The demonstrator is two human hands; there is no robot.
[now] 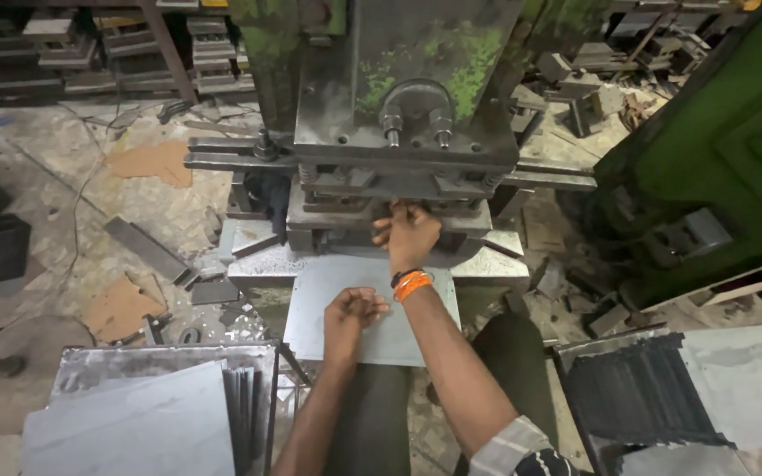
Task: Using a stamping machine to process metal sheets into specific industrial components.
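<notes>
A flat grey metal sheet lies on the bed of a worn green power press, its far edge pushed in under the tooling and its near edge hanging out toward the seated worker's knees. The left hand rests on the sheet's near half, forearm rising straight from below, fingers curled into a loose fist that presses the metal rather than clasping it. The right hand, an orange band at the wrist, stretches forward with the arm fully extended and reaches into the gap below the die; its fingertips are hidden there, so whether they pinch the sheet's edge cannot be told. Just left of the worker's lap, a stack of cut sheets sits with more blanks on edge beside it. To the right lies a dark ribbed panel. Offcuts and cardboard litter the concrete floor.
</notes>
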